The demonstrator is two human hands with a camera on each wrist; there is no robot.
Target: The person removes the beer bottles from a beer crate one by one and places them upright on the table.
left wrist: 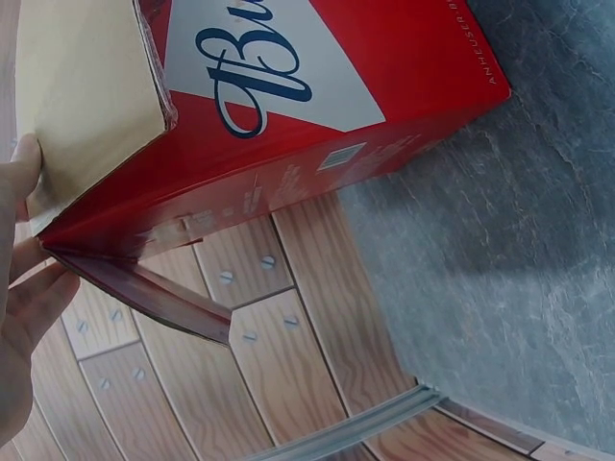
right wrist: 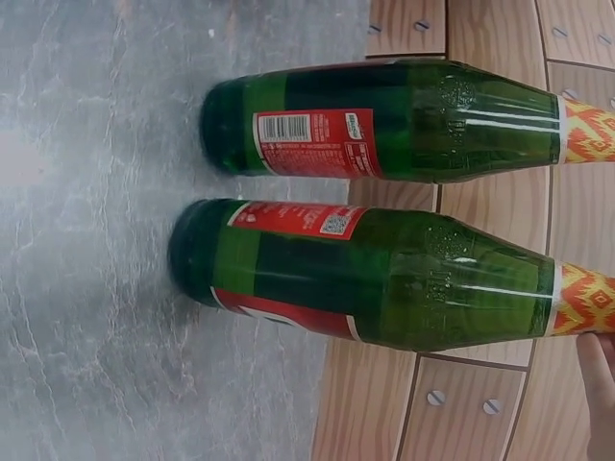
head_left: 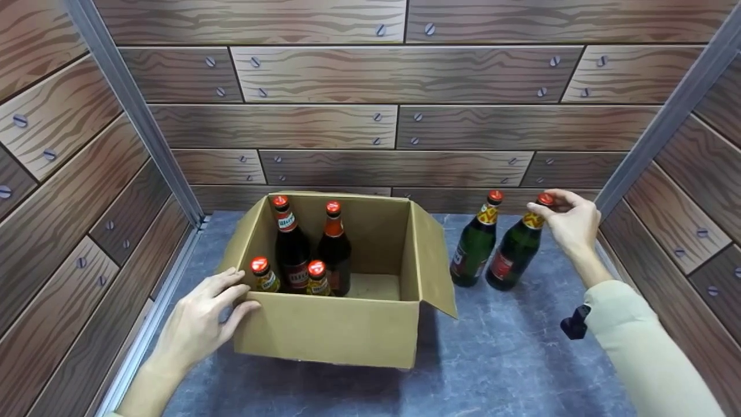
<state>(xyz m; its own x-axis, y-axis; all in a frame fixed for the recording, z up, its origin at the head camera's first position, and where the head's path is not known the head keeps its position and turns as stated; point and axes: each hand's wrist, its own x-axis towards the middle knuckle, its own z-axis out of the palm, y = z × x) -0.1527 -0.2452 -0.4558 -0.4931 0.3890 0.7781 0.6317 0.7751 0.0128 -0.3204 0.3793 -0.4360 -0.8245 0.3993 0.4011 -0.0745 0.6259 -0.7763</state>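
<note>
Four bottles are already standing in the left of the box; two green bottles are waiting outside, right hand pinching the rightmost bottle's cap, left hand bracing the box's near-left corner with relaxed fingers

Your left hand rests on a matt brown cardboard box, whose outer face in the left wrist view is glossy red printed card. Your right hand pinches the red metal cap of a glossy green glass bottle with a smooth paper label. The floor looks like matt grey veined stone. The walls show printed wood grain, with dull metal corner strips.
</note>
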